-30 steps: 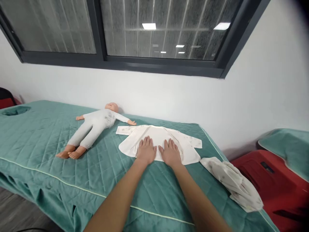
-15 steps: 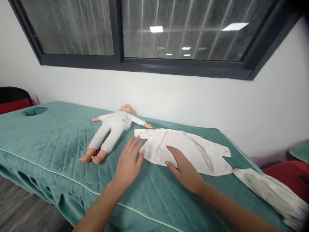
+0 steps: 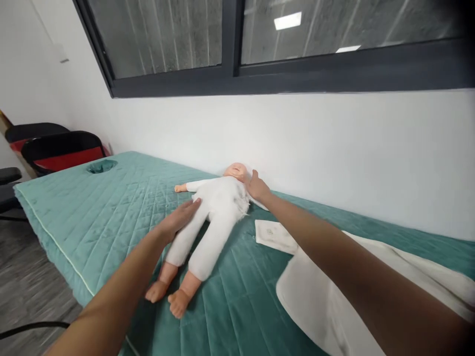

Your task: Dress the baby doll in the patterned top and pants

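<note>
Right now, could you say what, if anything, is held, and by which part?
Cannot tell: left hand is at the doll's hip, right hand at its shoulder.

I have taken my left fingers (image 3: 191,207) and right fingers (image 3: 257,182) off the white shirt (image 3: 308,296). Now the left ones touch the doll (image 3: 218,198) at its hip, and the right ones are by its head and shoulder. My view turned, so the doll sits mid-frame, the shirt lower right, and another black chair (image 3: 37,129) shows at the left.
</note>
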The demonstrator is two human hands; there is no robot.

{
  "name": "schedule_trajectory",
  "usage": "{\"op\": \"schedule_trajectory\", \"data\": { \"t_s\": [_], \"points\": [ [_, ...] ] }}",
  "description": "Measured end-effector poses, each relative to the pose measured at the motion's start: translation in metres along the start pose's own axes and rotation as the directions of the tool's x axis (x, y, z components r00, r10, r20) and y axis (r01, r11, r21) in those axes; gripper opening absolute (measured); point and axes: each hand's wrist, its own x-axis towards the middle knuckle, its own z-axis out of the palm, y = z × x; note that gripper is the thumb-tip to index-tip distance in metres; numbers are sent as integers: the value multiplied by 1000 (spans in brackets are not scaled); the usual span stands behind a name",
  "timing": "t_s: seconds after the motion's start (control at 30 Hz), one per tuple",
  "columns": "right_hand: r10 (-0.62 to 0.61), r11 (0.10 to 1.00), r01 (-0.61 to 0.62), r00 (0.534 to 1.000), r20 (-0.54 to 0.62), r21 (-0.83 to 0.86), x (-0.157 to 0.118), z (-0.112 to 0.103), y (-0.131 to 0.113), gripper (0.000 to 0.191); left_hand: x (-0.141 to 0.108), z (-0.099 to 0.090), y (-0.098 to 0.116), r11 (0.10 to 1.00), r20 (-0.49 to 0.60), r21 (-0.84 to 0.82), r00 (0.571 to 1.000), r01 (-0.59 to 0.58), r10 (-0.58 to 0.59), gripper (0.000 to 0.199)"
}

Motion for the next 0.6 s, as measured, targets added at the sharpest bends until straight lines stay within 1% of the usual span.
{"op": "schedule_trajectory", "data": {
  "t_s": [0.03, 0.07, 0.1, 0.13, 0.2, 0.23, 0.3, 0.4, 0.5, 0.57, 0.6],
  "points": [
    [8, 1000, -8, 1000, 25, 26, 10, 5, -3, 90, 5, 2, 0, 995, 77, -75, 996, 60, -54, 68],
    [2, 999, -4, 999, 38, 45, 17, 9, -5, 89, 9, 3, 1, 981, 154, -139, 982, 134, -112, 69],
    [-9, 998, 7, 999, 45, 60, 23, 11, -6, 86, 12, 5, 2, 962, 205, -192, 966, 197, -157, 70],
    [-15, 997, 11, 998, 56, 77, 27, 13, -6, 84, 15, 7, 3, 944, 223, -232, 958, 234, -182, 70],
    [-19, 994, 10, 997, 81, 109, 30, 12, -7, 82, 17, 10, 6, 916, 220, -299, 953, 267, -207, 69],
    [-14, 993, 3, 996, 91, 122, 30, 9, -8, 83, 16, 11, 9, 902, 223, -326, 951, 281, -216, 69],
    [11, 990, -24, 995, 95, 136, 29, 0, -12, 91, 12, 12, 17, 871, 275, -364, 932, 330, -238, 68],
    [44, 988, -54, 996, 71, 147, 20, -22, -23, 105, -2, 8, 37, 829, 359, -413, 904, 377, -232, 69],
    [27, 987, -34, 999, 46, 156, 1, -56, -33, 108, -23, 6, 64, 822, 372, -458, 912, 339, -170, 71],
    [8, 988, -12, 1000, 25, 152, -16, -86, -34, 108, -41, 14, 82, 831, 382, -457, 914, 318, -140, 71],
    [4, 989, -5, 1000, 11, 149, -26, -102, -31, 108, -50, 22, 91, 837, 384, -453, 914, 308, -129, 72]
  ]
}}
